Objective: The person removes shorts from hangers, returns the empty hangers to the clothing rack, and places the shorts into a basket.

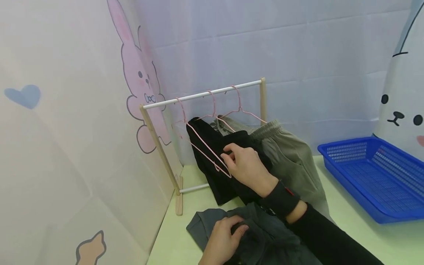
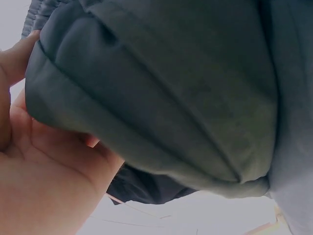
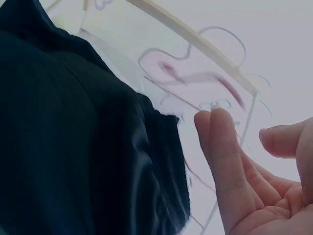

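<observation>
Dark grey-green pants with a gathered waistband lie bunched at the front of the table. My left hand pinches their edge between thumb and fingers, the fingers partly hidden behind the cloth in the left wrist view. Up by the rack, my right hand hovers beside a bare pink hanger, its lower end tilted toward me. A gap shows between thumb and fingertips in the right wrist view, with nothing in it. Black pants hang just behind this hanger.
A small rack with a white rail and wooden posts stands near the left wall. Khaki pants hang from the rightmost pink hanger. At the right sits a blue plastic basket.
</observation>
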The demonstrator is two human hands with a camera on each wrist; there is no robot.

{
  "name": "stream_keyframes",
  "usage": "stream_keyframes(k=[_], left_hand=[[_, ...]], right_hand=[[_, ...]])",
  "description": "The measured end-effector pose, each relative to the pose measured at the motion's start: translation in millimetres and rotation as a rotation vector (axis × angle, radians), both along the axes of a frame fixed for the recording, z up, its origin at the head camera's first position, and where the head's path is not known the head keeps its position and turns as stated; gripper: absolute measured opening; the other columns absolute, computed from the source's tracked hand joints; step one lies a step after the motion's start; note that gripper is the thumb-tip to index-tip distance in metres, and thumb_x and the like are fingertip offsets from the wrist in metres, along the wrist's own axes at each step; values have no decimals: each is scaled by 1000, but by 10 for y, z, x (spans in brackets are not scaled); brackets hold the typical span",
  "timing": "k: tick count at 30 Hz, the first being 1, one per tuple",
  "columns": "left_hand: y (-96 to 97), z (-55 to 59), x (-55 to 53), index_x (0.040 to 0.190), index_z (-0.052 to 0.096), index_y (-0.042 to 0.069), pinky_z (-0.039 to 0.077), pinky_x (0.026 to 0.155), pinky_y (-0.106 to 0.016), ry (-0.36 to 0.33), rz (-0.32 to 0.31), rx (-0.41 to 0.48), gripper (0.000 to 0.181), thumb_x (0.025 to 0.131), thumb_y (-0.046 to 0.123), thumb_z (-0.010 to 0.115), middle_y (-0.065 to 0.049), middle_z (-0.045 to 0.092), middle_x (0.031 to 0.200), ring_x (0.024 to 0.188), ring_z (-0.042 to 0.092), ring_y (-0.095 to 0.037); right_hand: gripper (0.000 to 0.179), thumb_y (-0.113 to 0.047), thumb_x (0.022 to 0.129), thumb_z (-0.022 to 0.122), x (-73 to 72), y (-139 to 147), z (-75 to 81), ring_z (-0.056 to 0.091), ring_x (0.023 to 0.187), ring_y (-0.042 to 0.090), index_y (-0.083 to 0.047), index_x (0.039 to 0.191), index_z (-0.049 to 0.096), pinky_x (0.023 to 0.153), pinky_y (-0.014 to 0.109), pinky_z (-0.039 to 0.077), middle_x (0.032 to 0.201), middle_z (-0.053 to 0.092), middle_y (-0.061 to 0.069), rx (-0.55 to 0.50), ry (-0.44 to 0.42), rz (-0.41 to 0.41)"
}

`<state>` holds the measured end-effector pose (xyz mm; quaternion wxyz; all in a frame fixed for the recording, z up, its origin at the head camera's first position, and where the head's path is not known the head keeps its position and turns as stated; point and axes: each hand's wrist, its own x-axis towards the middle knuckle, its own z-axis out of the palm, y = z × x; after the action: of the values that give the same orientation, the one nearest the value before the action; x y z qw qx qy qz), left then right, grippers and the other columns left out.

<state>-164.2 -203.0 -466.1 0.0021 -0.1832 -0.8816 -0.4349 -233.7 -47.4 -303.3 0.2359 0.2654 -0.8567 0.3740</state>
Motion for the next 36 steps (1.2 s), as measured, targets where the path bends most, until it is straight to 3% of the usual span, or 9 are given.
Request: stream_keyframes(k=[7, 14, 18, 22, 25, 29, 33, 36], left_hand=[[-36, 64, 29, 106, 77, 25, 47, 62, -28, -39, 15, 1, 20, 98, 42, 70, 14, 63, 79, 69, 57, -3], [-126, 90, 23, 109, 75, 20, 52, 61, -30, -73, 83, -30, 18, 95, 32, 76, 13, 69, 79, 68, 63, -5], [-176, 88, 11, 108, 73, 16, 53, 62, -32, -69, 105, -61, 20, 92, 27, 79, 9, 71, 80, 68, 64, -7], [-250, 58, 1, 100, 74, 18, 53, 69, -37, -45, 125, -127, 15, 89, 25, 82, 7, 71, 85, 77, 64, -13], [-321, 40, -12, 97, 77, 17, 50, 87, -53, -17, 162, -188, 18, 84, 26, 85, -2, 71, 104, 102, 62, -29], [-397, 3, -51, 98, 79, 17, 32, 99, -75, -26, 223, -243, 25, 79, 29, 89, -17, 60, 134, 131, 43, -48], [-466, -99, -99, 95, 79, 19, 25, 97, -85, -71, 226, -240, 23, 77, 29, 90, -27, 48, 146, 139, 32, -57], [-515, -204, -121, 96, 78, 18, 24, 97, -88, -109, 181, -219, 22, 78, 25, 88, -37, 42, 148, 137, 30, -67]], right_hand=[[27, -27, 106, 61, 244, 419, 150, 62, 65, 10, -9, 123, 70, 57, 32, 49, 90, 74, 2, 11, -17, -82], [38, -34, 105, 62, 562, 884, -17, 67, 82, 18, -12, 135, 65, 67, 37, 51, 105, 74, 4, 129, -52, -123], [59, -52, 100, 63, 747, 1096, -273, 65, 100, 33, -15, 146, 57, 77, 51, 53, 126, 66, 15, 241, -148, -118], [80, -67, 91, 65, 901, 1225, -643, 59, 114, 45, -21, 154, 48, 81, 60, 52, 140, 55, 20, 327, -368, -67], [85, -67, 85, 72, 970, 1267, -937, 59, 114, 45, -22, 154, 48, 82, 60, 52, 140, 54, 18, 331, -498, -60], [89, -64, 80, 79, 1018, 1294, -1285, 58, 115, 46, -22, 152, 50, 84, 64, 50, 138, 54, 18, 303, -663, -97], [93, -60, 79, 83, 1022, 1300, -1555, 54, 118, 53, -19, 154, 47, 86, 72, 46, 137, 49, 21, 299, -843, -80], [99, -59, 75, 87, 1014, 1285, -1719, 54, 113, 53, -16, 154, 45, 87, 73, 45, 132, 48, 23, 337, -881, -48]])
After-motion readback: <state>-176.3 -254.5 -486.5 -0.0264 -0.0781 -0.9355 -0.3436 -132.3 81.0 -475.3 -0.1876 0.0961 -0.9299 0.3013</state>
